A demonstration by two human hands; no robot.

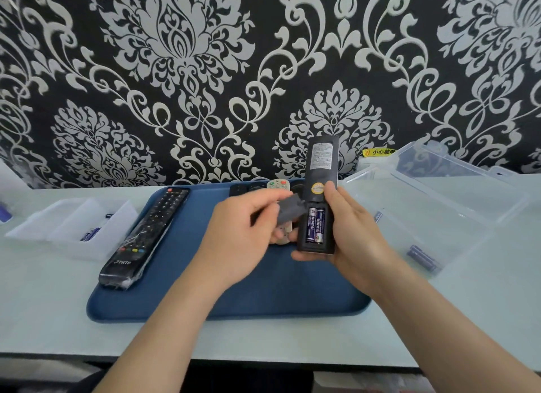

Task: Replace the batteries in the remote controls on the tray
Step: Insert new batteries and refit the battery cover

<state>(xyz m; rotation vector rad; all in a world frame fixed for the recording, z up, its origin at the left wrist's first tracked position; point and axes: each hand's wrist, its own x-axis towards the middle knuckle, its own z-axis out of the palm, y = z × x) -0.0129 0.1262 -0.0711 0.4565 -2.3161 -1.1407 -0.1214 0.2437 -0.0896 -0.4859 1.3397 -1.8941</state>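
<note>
My right hand (351,231) grips a black remote (319,184) upright over the blue tray (263,293), its back facing me. Its battery bay is uncovered and two blue batteries (315,225) sit inside. My left hand (240,231) pinches the grey battery cover (288,211) just left of the bay. A long black remote (146,234) in plastic wrap lies on the tray's left side. A small beige remote (278,185) and other dark remotes (243,189) lie at the tray's far edge, partly hidden by my hands.
A white divided box (70,228) holding blue batteries stands left of the tray. A clear plastic box (433,211) with its lid up sits to the right, with dark blue batteries (423,258) inside. A patterned wall rises behind the table.
</note>
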